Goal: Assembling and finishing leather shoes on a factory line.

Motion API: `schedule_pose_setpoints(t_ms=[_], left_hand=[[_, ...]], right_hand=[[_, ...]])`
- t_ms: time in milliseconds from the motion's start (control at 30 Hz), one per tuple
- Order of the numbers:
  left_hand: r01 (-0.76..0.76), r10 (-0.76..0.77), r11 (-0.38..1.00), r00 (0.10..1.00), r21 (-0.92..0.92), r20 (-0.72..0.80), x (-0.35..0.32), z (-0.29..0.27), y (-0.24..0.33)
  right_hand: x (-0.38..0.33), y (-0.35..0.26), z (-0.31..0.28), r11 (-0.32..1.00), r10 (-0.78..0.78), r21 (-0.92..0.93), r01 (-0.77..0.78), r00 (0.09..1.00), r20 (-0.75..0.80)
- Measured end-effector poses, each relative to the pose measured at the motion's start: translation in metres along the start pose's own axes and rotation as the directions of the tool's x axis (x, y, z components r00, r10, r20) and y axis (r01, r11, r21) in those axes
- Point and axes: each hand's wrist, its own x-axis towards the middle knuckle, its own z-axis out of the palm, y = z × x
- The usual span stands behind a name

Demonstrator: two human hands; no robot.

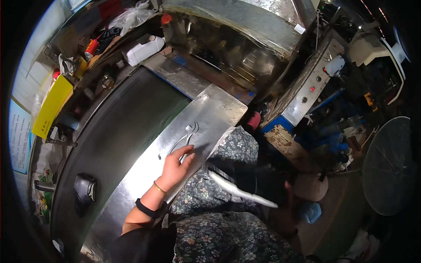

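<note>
My left hand is over the bare metal ledge, thumb and fingers apart. Just beyond its fingertips lies a slim metal hand tool with a curved end; its exact kind is unclear, and the hand hides its lower part. At my right, a black shoe with a white sole is in the air over my lap, smeared by motion. My right hand is dim and blurred at its right end, apparently gripping it. Another black shoe-like piece lies on the dark conveyor belt.
The metal ledge runs along the belt beside me. A white plastic jug and a yellow box stand beyond the belt. A control panel with buttons is to the right, with a round fan guard and a stool nearby.
</note>
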Motion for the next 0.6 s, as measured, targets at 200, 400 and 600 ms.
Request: schedule_pose_setpoints(t_ms=[200,400,600], left_hand=[[-0.075,0.089,0.913,0.996,0.400,-0.017,-0.032,-0.044,-0.001],[0.291,-0.246,0.855,0.956,0.430,-0.158,-0.100,-0.082,-0.029],[0.486,-0.119,0.653,0.824,0.581,-0.554,-0.178,-0.194,-0.142]], right_hand=[[0.117,-0.041,0.151,0.948,-0.209,0.295,0.117,0.929,0.304],[0.333,0.019,0.214,0.325,-0.484,-0.671,0.666,0.727,0.487],[0.275,0.001,0.153,0.659,-0.013,-0.540,0.523,0.726,0.687]])
